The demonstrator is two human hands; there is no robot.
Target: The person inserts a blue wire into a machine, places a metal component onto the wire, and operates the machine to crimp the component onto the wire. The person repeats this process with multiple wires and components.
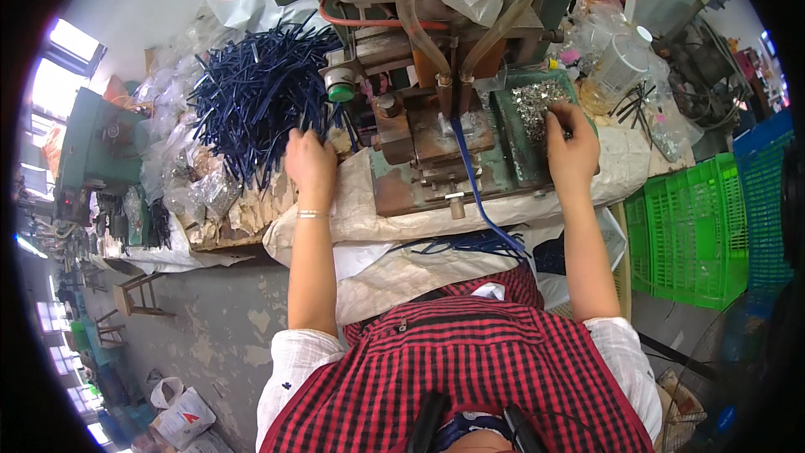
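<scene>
My left hand (310,161) is at the near edge of a heap of dark blue strips (260,92), its fingertips against them. Those fingers are slightly blurred, so their grip is unclear. On the right, my right hand (573,147) has curled fingers and thumb drawn together at a pile of small shiny metal pieces (537,105) in a green tray (513,155). Whatever lies between these fingertips is too small to make out. Between my hands stands a worn metal press (436,138). One blue strip (472,176) hangs from its middle toward my lap, untouched by either hand.
Several blue strips (453,243) lie on the cloth over my lap. Clear hoses (408,17) loop above the press, beside a green button (340,91). Plastic bags (180,159) flank the heap. Right of the bench stand a clear plastic jar (625,59) and green crates (692,231).
</scene>
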